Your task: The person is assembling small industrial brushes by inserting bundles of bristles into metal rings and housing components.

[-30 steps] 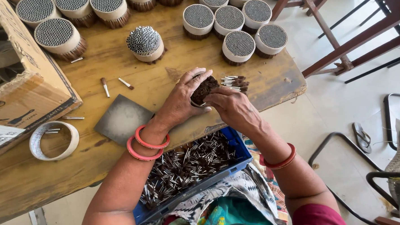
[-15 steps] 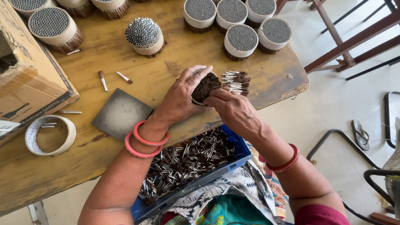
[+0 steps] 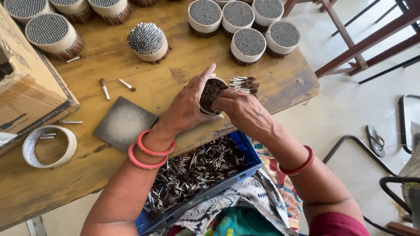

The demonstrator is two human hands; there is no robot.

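I am holding a small round bundle (image 3: 212,93) of thin tubes between both hands, just above the wooden surface (image 3: 127,62) near its front edge. My left hand (image 3: 188,107) is wrapping around its side with the grip closed on it, thumb up along the rim. My right hand (image 3: 242,111) is pressing on the other side, and its fingers are also keeping a small sheaf of loose tubes (image 3: 243,83) just behind the bundle.

To do this step well, I think I should be keeping the left palm firm around the ring so the packed tubes are not spreading, and be feeding the loose ones in a few at a time, straight and parallel. Squeezing too much could crush the thin walls.

The bundle is showing its dark brown end toward the camera, rough and a little uneven, with a pale band around it. It is looking smaller than the finished bundles (image 3: 248,43) standing farther back. A blue tray (image 3: 246,155) with many loose tubes is sitting below the surface edge, on my lap.
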